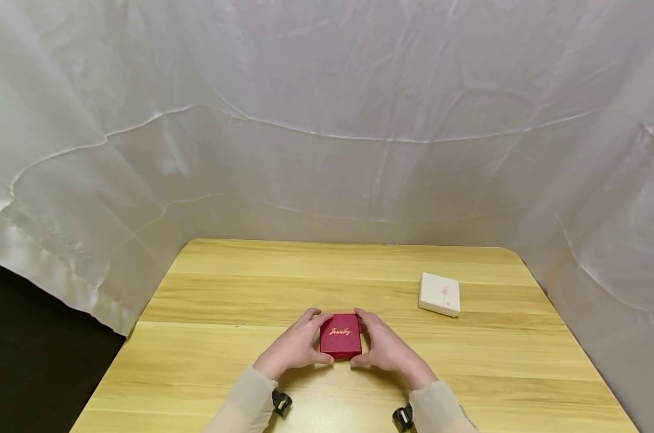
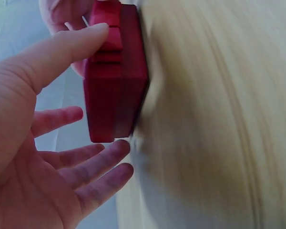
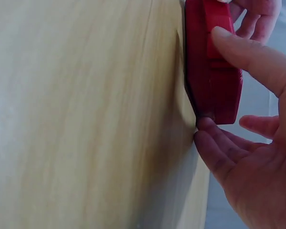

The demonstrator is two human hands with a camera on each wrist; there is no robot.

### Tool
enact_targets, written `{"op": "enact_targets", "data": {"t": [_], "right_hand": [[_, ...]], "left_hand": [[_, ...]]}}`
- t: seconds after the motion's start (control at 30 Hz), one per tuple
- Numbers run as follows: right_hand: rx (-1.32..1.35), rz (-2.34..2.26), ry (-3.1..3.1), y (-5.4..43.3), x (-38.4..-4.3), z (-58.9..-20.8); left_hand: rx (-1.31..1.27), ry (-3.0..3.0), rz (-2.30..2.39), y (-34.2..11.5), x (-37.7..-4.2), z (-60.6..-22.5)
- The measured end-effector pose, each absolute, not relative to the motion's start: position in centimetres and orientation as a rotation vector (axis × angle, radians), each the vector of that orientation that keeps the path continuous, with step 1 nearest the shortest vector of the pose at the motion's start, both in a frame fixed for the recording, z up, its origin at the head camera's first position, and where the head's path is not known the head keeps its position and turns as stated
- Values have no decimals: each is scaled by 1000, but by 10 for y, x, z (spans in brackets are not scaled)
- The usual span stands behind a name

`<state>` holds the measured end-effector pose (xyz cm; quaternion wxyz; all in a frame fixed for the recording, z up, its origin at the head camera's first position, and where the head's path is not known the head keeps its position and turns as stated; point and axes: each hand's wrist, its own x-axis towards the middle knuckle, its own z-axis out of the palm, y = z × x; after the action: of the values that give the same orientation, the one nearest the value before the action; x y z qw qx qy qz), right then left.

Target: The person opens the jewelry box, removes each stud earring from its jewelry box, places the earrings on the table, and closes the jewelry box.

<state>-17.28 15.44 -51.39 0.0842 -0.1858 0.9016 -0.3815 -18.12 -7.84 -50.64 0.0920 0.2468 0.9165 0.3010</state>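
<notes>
A small dark red jewelry box, with gold lettering "Jewelry" on its lid, sits low at the tabletop between both hands. My left hand holds it from the left; in the left wrist view the thumb lies on the red bow at the front, with other fingertips at the side. From the right, my right hand holds it likewise. Its thumb presses beside the bow in the right wrist view, and fingertips meet the box's lower side edge. The lid is closed.
A white flat box with a pink flower print lies farther back on the right of the wooden table. Pale cloth curtains hang behind and on both sides. A dark area shows beyond the table's left edge.
</notes>
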Motion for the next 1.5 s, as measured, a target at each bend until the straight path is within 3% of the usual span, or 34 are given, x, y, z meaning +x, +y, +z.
{"op": "enact_targets", "data": {"t": [0.9, 1.5], "right_hand": [[-515, -1233, 2652, 144, -167, -511], [-590, -1247, 2730, 90, -176, -511]], "left_hand": [[647, 2725, 947, -79, -171, -503], [570, 2746, 1141, -123, -181, -500]]}}
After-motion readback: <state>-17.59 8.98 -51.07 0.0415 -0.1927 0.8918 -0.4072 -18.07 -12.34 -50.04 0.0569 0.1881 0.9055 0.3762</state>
